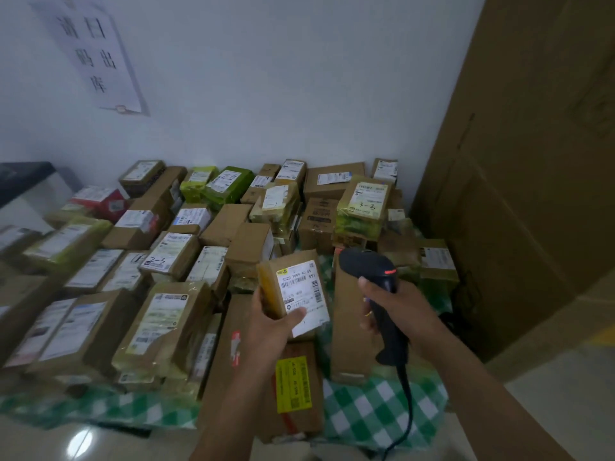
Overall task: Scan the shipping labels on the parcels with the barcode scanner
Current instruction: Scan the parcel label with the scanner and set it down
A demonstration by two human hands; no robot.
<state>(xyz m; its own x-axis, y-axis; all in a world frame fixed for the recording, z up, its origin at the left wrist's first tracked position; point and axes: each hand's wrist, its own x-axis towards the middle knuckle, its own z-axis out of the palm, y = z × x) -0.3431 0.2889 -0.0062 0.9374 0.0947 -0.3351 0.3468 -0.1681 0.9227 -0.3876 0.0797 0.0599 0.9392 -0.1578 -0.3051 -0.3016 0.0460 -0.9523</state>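
My left hand (271, 322) holds a small brown parcel (293, 287) lifted above the pile, thumb lying across the lower part of its white shipping label (301, 291), which faces up toward me. My right hand (392, 307) grips the handle of a black barcode scanner (372, 274); its head sits just right of the parcel, a red light showing on its top. The scanner's cable (406, 400) hangs down toward the bottom of the view.
Several labelled parcels (166, 257) lie packed on a green checked cloth (372, 414) over the floor, against a white wall. A long brown box with a yellow sticker (293, 384) lies below my left hand. Tall cardboard (519, 181) stands at the right. A paper sign (96, 54) hangs on the wall.
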